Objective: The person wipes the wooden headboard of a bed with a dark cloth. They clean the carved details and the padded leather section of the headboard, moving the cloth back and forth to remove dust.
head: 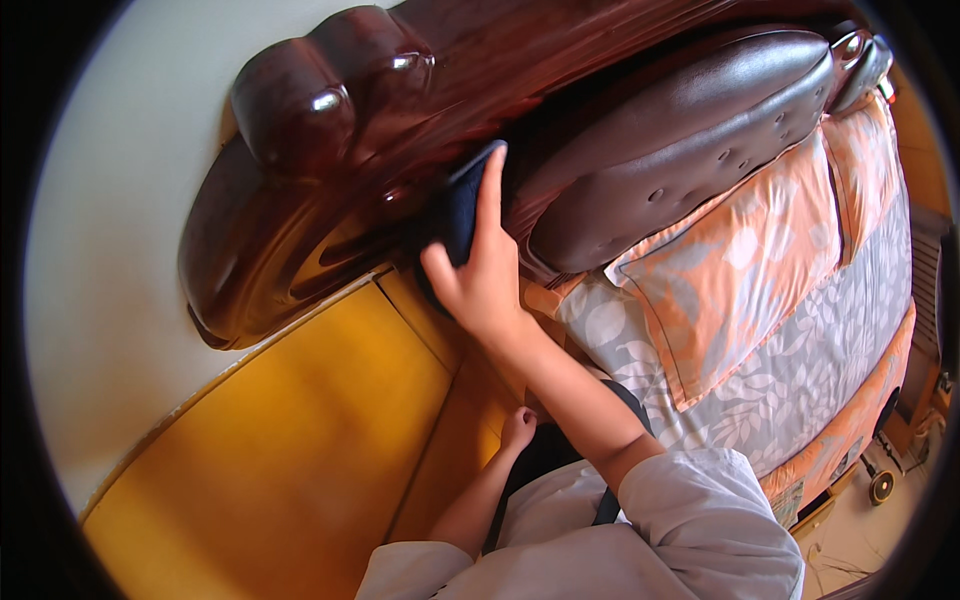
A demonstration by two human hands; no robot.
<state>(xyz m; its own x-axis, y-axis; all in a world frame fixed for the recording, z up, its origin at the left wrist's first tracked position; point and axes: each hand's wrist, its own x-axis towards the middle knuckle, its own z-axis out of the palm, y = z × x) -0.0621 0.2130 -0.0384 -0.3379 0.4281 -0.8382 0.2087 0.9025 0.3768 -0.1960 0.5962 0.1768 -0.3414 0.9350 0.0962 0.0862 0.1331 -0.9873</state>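
Note:
My right hand (480,274) reaches up to a glossy dark wood headboard (360,135), with thumb and one finger spread over a dark blue cloth (463,210). The cloth lies against the wood, just left of the headboard's brown buttoned leather padding (675,150); its lower part is in shadow. My left hand (519,429) hangs low near my body, beside the yellow-orange floor, with fingers curled and nothing visible in it.
On the right stands a bed with a grey leaf-patterned sheet (795,375) and orange floral pillows (735,277). A pale wall (135,225) rises at the left. A small black wheel (881,487) is on the tiled floor beyond the bed.

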